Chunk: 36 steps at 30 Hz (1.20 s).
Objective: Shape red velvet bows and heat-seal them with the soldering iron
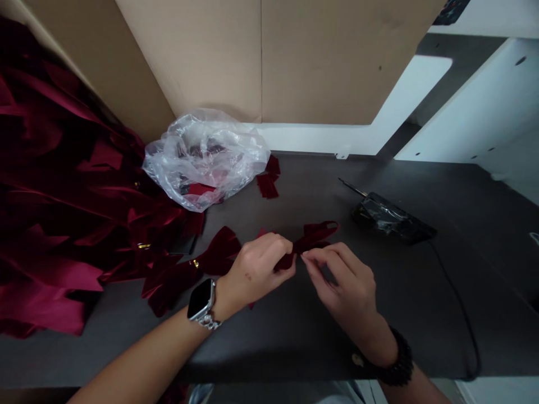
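Observation:
In the middle of the dark table, my left hand (263,261) is closed on a dark red velvet bow (315,234), whose loops stick out to the right past the fingers. My right hand (345,283) pinches with thumb and forefinger right at the bow's narrow middle. Whatever is between those fingertips is too small to make out. Left of my left hand lies another velvet bow (221,249) with a gold-coloured band at its centre. My left wrist carries a watch (201,300), my right a black bracelet (398,359).
A large heap of red velvet bows (63,196) fills the left side. Behind stands a clear plastic bag (206,151) with red pieces inside, beside a small velvet piece (268,182). At right lies a black corded device (391,216) with a thin rod. Cardboard (315,62) rises at the back.

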Available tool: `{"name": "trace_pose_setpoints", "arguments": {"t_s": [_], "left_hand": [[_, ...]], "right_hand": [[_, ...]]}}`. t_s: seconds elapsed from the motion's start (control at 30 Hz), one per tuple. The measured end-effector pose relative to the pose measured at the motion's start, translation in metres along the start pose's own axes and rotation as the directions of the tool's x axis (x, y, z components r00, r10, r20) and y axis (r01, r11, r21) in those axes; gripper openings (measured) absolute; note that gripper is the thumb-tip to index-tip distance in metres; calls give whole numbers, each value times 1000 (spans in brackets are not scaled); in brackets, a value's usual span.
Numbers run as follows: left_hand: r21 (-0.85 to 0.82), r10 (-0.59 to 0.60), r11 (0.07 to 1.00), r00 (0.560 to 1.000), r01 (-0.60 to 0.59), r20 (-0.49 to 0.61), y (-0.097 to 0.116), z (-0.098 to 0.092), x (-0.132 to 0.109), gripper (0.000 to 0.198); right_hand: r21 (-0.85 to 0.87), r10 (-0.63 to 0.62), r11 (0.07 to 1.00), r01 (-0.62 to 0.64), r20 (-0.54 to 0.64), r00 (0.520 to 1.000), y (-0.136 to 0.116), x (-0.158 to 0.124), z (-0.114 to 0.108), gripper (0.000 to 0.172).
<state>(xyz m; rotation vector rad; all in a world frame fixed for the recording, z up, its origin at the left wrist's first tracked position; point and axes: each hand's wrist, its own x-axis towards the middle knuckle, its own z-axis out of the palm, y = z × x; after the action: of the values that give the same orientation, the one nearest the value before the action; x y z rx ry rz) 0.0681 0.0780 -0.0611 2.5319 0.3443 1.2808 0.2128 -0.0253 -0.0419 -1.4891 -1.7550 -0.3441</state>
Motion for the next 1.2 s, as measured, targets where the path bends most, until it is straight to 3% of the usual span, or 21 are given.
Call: {"name": "trace_pose_setpoints", "arguments": {"t_s": [0.37,0.53,0.93,1.07,1.2], "left_hand": [[43,-153,987,986,156,-60,3,4,0,23],[-71,-336,941,938,331,-80,7,7,3,21],[-257,-544,820,836,512,-70,12,6,13,4],[-312,-596,773,801,553,-59,7,5,15,5],[-443,-663,668,748,598,11,-1,3,16,7]], "right_hand": [[22,116,993,-115,-42,992,-3,-1,25,11],[16,133,991,-132,-86,987,-4,0,31,10],[-33,105,993,-112,-162,981,-1,-2,37,11],[-28,79,996,-82,-111,991,-10,-5,29,13],[80,39,996,-36,-36,999,-16,-13,5,15]]}}
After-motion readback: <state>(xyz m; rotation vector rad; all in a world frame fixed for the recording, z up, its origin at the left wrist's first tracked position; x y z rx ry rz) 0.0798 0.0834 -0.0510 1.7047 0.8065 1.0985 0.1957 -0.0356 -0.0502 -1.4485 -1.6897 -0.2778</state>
